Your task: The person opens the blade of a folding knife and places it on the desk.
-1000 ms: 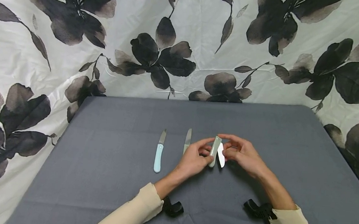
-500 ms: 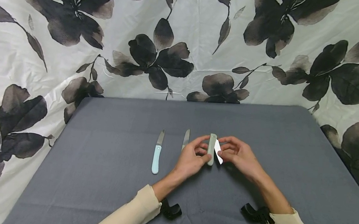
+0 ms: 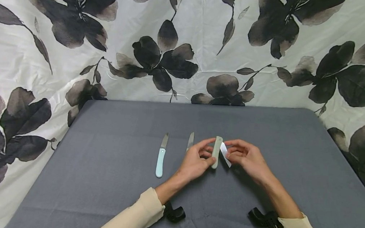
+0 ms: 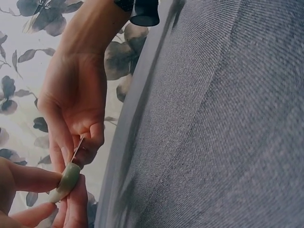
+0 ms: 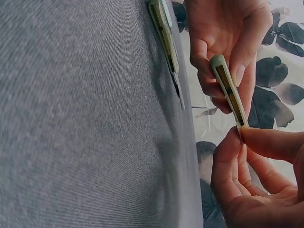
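Above the grey cloth, my left hand (image 3: pixel 194 162) grips the pale green handle (image 3: pixel 216 152) of a folding knife between thumb and fingers. Its bright blade (image 3: pixel 225 154) stands partway out of the handle, angled toward me and to the right. Thumb and fingers of my right hand (image 3: pixel 247 157) pinch that blade. The right wrist view looks into the hollow slot of the handle (image 5: pixel 231 92). In the left wrist view the handle (image 4: pixel 70 179) sits between the left fingertips, with a thin strip of blade running up to the right hand (image 4: pixel 78 102).
To the left lies an unfolded knife with a light blue handle (image 3: pixel 160 162). Beside it is another unfolded knife (image 3: pixel 190 140), its handle hidden behind my left hand; the right wrist view shows that handle as pale green (image 5: pixel 165 42). A floral cloth (image 3: pixel 174 62) hangs behind the table.
The blade has swung further out from the handle, its tip moving right with my right hand's fingers. My left hand keeps its grip on the handle, which has shifted slightly left.
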Available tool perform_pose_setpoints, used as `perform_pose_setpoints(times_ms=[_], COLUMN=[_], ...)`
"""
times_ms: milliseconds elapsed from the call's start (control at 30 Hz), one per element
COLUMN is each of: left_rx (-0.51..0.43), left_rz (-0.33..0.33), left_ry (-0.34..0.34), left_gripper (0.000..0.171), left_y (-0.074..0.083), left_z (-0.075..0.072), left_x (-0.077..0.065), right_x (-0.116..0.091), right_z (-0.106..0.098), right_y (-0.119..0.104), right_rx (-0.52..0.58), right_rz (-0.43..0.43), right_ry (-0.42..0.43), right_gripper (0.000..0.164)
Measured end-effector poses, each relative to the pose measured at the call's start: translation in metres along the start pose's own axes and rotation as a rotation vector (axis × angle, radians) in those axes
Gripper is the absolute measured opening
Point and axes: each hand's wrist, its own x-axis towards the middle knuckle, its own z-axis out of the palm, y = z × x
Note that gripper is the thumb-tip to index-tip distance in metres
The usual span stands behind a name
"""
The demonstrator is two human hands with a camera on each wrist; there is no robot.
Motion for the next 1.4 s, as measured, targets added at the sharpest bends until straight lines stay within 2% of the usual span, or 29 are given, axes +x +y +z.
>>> perform_pose_setpoints(times_ms=[733, 1400], left_rx=[0.034, 0.051], left_rz=[-0.01, -0.017], left_ry=[-0.046, -0.082], left_gripper=[0.063, 0.063], left_y=[-0.001, 0.001], left_z=[-0.004, -0.008], left_x=[0.001, 0.005], right_x=[0.001, 0.005], right_z=[-0.014, -0.023], right_y=[0.006, 0.003], right_rx=[-0.131, -0.122], right_rz=[0.004, 0.02], right_ry=[0.006, -0.007], right_gripper=[0.036, 0.038])
